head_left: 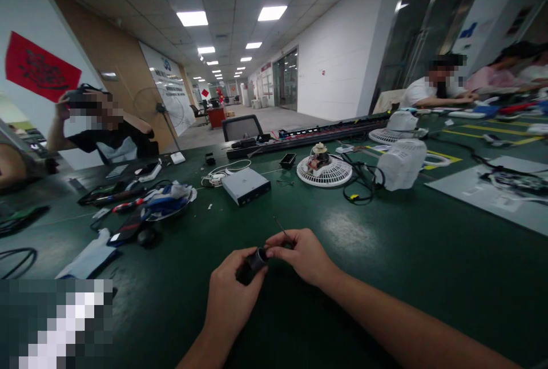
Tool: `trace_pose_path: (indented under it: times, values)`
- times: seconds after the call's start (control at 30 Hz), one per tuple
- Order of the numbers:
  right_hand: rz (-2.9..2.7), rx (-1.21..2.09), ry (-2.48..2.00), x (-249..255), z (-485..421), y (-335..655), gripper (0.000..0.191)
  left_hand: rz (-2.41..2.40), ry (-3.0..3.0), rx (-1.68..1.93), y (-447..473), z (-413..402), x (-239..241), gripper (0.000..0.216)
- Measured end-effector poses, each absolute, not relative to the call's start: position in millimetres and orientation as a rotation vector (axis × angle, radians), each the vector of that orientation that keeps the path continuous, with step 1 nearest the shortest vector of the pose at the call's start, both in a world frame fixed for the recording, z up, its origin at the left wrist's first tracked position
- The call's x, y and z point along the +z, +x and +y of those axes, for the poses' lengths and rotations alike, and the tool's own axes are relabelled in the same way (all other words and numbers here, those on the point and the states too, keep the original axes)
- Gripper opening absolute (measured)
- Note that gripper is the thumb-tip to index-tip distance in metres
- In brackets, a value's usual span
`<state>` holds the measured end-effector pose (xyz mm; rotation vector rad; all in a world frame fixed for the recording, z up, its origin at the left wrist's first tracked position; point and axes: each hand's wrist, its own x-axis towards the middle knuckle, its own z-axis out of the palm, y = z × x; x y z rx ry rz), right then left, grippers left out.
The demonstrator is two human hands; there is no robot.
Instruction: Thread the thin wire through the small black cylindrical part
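My left hand [231, 292] grips a small dark cylindrical part [257, 259] just above the green table [385, 255]. My right hand [302, 253] pinches the other end of that part, and a thin dark rod [280, 226] sticks up and back from its fingers. Both hands meet near the table's front middle. What the rod belongs to is hard to tell.
Farther back lie a grey flat box [245, 185], a white fan grille with a motor [324, 170], a white fan housing [402, 163], black cables [359, 186] and a pile of tools [141, 209]. A person [103, 129] sits at far left, others [436, 86] at far right.
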<state>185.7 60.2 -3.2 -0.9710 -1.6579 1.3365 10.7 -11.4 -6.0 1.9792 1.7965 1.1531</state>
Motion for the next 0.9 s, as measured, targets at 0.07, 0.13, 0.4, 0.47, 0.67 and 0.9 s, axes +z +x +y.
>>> trace_pose_path:
  times: [0.07,0.13,0.4,0.47,0.67,0.9]
  values:
    - [-1.682,1.267,-1.007,-1.3,60.1,187.6,0.015,1.790,1.988,1.146,9.9,-11.9,-5.9,0.029]
    - [-1.712,1.196,-0.999,-0.6,59.9,188.7,0.010,1.759,2.018,1.132,9.3,-12.4,-6.4,0.029]
    - [-1.723,1.327,-0.992,-1.5,55.4,184.0,0.014,1.674,2.081,1.114,11.4,-13.8,-8.4,0.027]
    - [-1.794,1.291,-1.006,-0.6,56.0,185.6,0.014,1.641,2.085,1.126,10.7,-13.5,-7.2,0.026]
    - [-1.898,1.358,-0.970,-5.5,62.9,192.4,0.015,1.565,2.082,1.225,7.3,-11.8,-5.5,0.026]
    - [-1.870,1.236,-0.988,-2.7,57.4,188.3,0.010,1.578,2.045,1.286,8.0,-8.7,-9.7,0.025]
